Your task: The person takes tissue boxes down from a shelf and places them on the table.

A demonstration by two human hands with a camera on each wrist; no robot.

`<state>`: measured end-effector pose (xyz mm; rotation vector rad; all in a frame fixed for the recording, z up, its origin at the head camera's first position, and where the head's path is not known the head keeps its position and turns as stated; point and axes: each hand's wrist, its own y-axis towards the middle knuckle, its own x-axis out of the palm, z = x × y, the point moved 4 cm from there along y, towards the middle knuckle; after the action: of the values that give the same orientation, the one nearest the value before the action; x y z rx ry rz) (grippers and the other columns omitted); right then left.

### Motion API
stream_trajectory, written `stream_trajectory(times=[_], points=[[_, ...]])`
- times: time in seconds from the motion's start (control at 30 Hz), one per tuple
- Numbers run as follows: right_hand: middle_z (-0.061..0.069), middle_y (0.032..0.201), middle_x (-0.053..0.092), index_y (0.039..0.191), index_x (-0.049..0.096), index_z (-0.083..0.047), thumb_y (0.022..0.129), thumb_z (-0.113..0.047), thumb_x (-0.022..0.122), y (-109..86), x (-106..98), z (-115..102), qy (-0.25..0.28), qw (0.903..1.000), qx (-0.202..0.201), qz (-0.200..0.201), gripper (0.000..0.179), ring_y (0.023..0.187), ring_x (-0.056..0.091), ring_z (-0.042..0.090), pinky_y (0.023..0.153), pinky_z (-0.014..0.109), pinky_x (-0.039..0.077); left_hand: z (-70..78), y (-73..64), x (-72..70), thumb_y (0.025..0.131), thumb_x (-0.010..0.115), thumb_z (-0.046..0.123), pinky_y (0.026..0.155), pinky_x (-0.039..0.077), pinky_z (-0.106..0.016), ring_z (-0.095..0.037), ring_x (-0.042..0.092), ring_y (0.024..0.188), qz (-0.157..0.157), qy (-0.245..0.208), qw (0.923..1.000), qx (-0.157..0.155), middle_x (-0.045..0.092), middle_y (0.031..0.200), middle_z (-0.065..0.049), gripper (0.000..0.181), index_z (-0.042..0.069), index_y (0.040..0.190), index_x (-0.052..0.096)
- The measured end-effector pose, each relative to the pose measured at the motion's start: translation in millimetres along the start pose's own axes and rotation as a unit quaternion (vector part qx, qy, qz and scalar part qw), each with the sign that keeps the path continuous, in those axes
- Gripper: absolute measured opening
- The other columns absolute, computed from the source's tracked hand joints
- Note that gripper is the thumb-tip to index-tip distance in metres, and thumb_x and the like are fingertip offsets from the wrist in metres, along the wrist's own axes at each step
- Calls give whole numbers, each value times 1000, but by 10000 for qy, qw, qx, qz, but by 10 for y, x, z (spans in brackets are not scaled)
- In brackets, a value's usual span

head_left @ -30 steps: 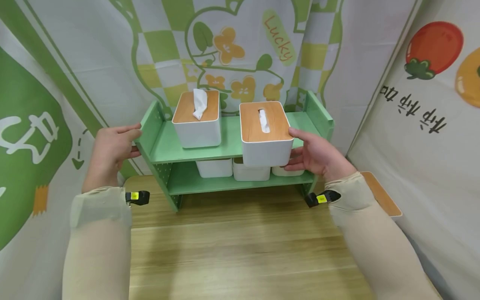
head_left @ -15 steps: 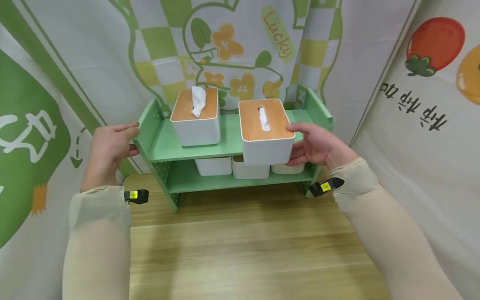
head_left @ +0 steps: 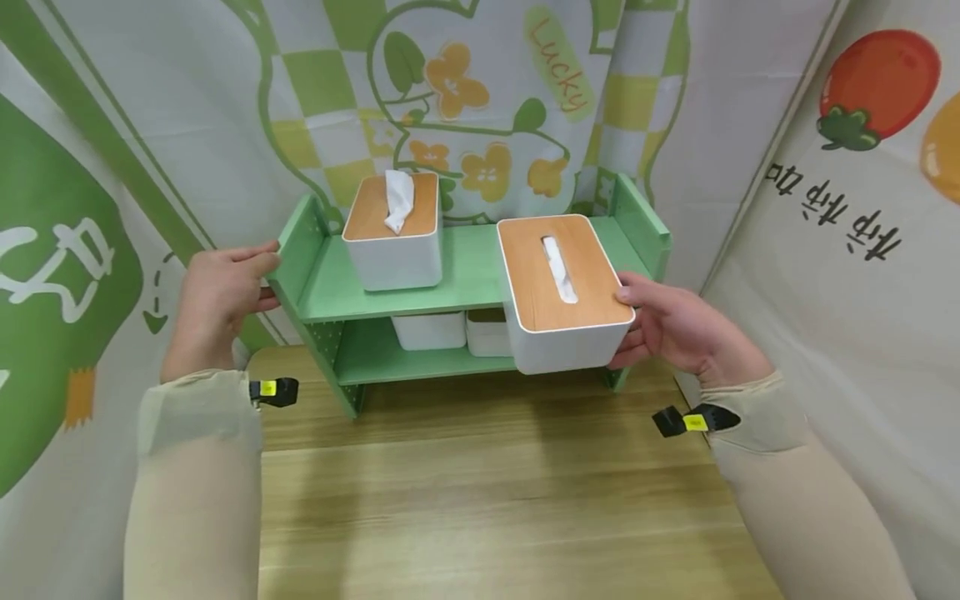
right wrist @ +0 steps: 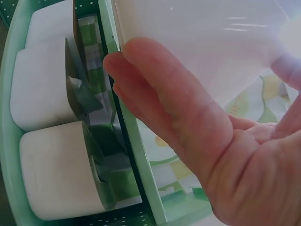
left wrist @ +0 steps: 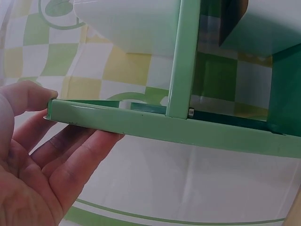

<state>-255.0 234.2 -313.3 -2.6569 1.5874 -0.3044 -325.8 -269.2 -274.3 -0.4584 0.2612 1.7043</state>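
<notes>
The right hand (head_left: 678,325) grips a tissue box (head_left: 581,287) between thumb and fingers, the left hand (head_left: 225,287) pinches the green shelf (head_left: 471,271), and only the right wrist view shows three bins (right wrist: 61,174).

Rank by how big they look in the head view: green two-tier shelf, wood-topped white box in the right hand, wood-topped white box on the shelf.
Green two-tier shelf
Held wood-topped white box
Shelved wood-topped white box

Nearness to the camera may enlarge the held box.
</notes>
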Motion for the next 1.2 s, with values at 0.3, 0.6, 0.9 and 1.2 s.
stream_trajectory(times=[0.3,0.6,0.9,1.2], points=[[21,123,63,154,25,-12,105,-11,35,-393,44,239,107,9978,-458,-465,50,97,69,35,81,59,53,-5,9,1,99,58,46,83,55,-28,-22,63,108,73,16,10000,28,38,155,-12,54,21,147,51],[22,130,59,157,18,-14,106,-9,31,-735,-60,711,571,9949,-185,-810,53,105,65,39,85,63,50,-8,1,-11,100,57,46,83,54,-27,-21,61,109,94,56,9999,67,36,156,-11,54,21,147,51],[17,133,57,149,31,-28,106,-10,32,-959,-405,1438,1245,9900,580,-331,46,112,61,41,91,65,45,-21,2,4,100,56,44,83,54,-28,-23,61,111,134,-37,9999,93,38,155,-11,52,20,146,51],[15,127,60,147,31,-31,107,-14,38,-1047,-692,1838,1356,9874,769,261,44,109,62,40,93,62,45,-37,2,-5,100,56,44,82,54,-27,-21,61,112,132,-19,9999,103,37,156,-10,52,21,146,52]])
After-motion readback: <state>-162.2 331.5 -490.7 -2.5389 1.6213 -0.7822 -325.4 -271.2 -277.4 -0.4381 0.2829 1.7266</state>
